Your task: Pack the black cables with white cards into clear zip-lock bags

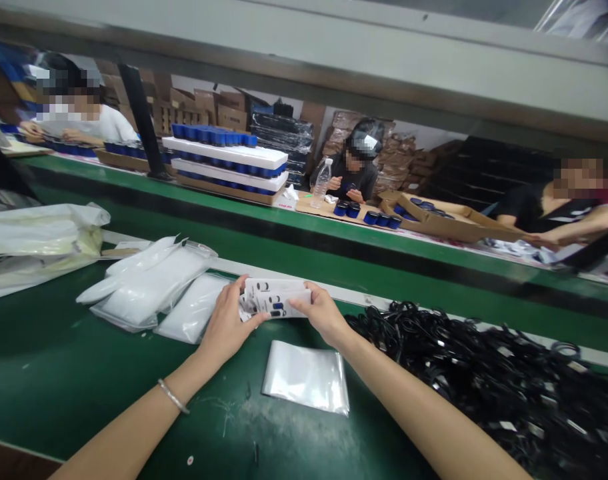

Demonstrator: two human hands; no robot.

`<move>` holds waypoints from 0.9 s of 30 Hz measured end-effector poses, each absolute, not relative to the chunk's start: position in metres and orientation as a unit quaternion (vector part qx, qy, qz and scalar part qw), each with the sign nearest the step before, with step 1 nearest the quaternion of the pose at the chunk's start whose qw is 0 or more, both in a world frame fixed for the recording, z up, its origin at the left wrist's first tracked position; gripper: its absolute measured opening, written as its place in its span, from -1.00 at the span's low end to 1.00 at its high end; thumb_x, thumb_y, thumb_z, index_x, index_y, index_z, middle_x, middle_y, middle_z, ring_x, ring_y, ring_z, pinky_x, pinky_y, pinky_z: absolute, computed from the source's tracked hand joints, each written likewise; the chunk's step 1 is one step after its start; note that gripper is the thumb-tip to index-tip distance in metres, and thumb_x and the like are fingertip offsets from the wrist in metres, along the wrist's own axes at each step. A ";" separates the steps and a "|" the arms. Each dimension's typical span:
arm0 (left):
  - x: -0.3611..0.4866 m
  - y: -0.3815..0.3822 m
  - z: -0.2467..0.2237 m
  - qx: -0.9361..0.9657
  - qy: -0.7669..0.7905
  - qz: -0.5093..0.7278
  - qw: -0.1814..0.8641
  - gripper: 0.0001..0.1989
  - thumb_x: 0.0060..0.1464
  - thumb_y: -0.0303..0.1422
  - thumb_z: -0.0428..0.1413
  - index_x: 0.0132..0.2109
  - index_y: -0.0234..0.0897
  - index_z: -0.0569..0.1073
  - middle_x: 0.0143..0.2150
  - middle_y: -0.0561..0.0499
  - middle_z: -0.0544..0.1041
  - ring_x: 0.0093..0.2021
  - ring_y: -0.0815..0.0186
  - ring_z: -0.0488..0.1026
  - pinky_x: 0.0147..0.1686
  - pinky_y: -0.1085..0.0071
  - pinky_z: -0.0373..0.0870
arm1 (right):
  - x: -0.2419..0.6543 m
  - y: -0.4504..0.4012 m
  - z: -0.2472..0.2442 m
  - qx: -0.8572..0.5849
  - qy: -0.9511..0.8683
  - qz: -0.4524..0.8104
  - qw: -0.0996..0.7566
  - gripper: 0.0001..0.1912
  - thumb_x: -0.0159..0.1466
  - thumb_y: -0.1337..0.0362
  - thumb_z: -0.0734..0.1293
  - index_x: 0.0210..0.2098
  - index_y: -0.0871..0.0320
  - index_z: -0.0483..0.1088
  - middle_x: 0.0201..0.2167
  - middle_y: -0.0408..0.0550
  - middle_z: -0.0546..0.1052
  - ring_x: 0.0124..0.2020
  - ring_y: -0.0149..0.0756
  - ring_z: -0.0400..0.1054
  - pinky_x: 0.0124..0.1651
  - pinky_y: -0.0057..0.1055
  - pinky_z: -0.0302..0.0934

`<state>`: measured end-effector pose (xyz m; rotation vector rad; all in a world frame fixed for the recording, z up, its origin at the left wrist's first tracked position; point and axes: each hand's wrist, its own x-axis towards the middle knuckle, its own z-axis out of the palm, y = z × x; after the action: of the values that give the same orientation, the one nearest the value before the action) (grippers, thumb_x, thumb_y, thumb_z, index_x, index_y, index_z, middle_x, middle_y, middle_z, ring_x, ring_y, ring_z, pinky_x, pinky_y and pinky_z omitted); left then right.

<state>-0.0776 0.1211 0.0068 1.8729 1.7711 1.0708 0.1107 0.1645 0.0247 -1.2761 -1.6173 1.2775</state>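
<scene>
Printed white leaflets with small product pictures are held upright between my hands, above the green table. My left hand grips their left end, thumb in front and fingers behind. The right end is pinched by my right hand. Just below the leaflets, clear plastic bags lie flat in a stack on the table. To the right spreads a large heap of black cables. Packs of white pouches lie to the left of my left hand.
A large plastic bag lies at far left. Across the green divider are stacked trays of blue containers, a clear bottle, a cardboard tray and three people seated. A grey beam crosses overhead.
</scene>
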 end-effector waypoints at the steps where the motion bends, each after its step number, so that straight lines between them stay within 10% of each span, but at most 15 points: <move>1: -0.075 0.120 0.008 0.666 0.611 0.383 0.194 -0.38 0.04 -0.22 0.10 0.20 -0.22 0.06 0.05 -0.12 0.31 0.05 0.09 0.32 0.01 0.13 0.29 | 0.114 0.161 0.023 -0.486 -0.625 0.489 0.366 -0.90 0.17 0.34 0.31 -0.29 0.18 0.33 -0.38 -0.17 0.51 -0.29 -0.31 0.42 -0.21 -0.43 0.27; 6: -0.057 0.113 0.008 0.689 0.550 0.394 0.261 -0.67 0.15 -0.29 0.00 0.07 -0.16 0.22 -0.15 0.03 0.49 -0.15 0.27 0.47 -0.10 0.32 0.37 | 0.123 0.148 0.007 -0.491 -0.624 0.454 0.404 -0.66 0.00 0.39 0.41 -0.24 0.16 0.29 -0.35 -0.14 0.48 -0.28 -0.29 0.38 -0.17 -0.38 0.24; 16: -0.035 0.112 0.003 0.685 0.531 0.426 0.261 -0.58 0.14 -0.39 -0.03 0.14 -0.18 0.10 -0.15 0.00 0.42 -0.07 0.31 0.42 0.00 0.29 0.31 | 0.120 0.137 0.000 -0.488 -0.669 0.401 0.392 -0.34 0.11 0.36 0.36 0.14 0.16 0.04 -0.11 0.02 0.43 -0.14 -0.27 0.38 -0.06 -0.31 0.26; 22: -0.035 0.112 0.008 0.697 0.534 0.414 0.240 -0.87 0.13 -0.32 -0.03 -0.17 -0.19 0.35 -0.17 0.03 0.49 -0.11 0.25 0.43 -0.05 0.30 0.33 | 0.132 0.130 0.014 -0.472 -0.756 0.281 0.356 -0.54 0.17 0.49 0.25 0.05 0.07 0.27 0.06 0.03 0.28 0.12 -0.15 0.16 0.16 -0.19 0.04; 27: -0.036 0.113 0.006 0.701 0.544 0.404 0.224 -0.85 0.14 -0.31 -0.05 -0.18 -0.19 0.36 -0.20 0.04 0.52 -0.16 0.24 0.47 -0.12 0.32 0.38 | 0.133 0.132 0.026 -0.474 -0.796 0.238 0.293 -0.65 0.19 0.45 0.26 -0.02 0.15 0.33 -0.06 0.05 0.36 -0.12 -0.16 0.34 -0.05 -0.24 0.21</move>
<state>-0.0357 0.1133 0.0064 1.9332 1.5014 1.1135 0.1335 0.1319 0.0256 -1.2635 -2.1195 0.6333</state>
